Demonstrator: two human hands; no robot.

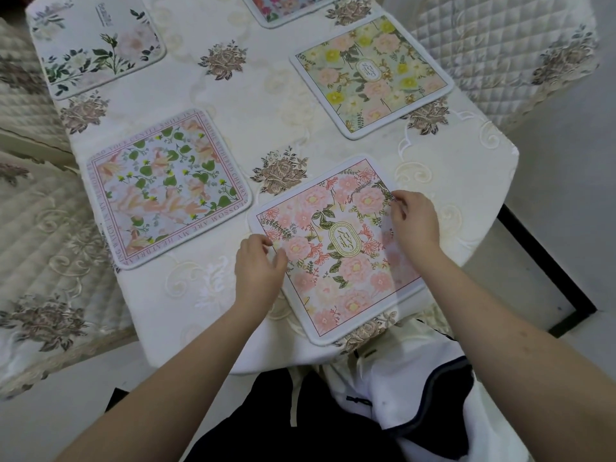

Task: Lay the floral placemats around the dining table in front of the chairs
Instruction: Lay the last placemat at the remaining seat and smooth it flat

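Note:
A pink floral placemat lies flat at the near end of the table, its near corner just over the table edge. My left hand touches its left edge with loosely bent fingers. My right hand rests on its right corner, fingertips on the mat. Other placemats lie on the table: a green-leaf one with a text border at the left, a yellow-and-pink one at the right, a white one with green stems at the far left, and one cut off by the top edge.
An embroidered cream tablecloth covers the table. Quilted covered chairs stand at the left and the far right. A dark strip runs along the floor on the right. My lap is below the near table edge.

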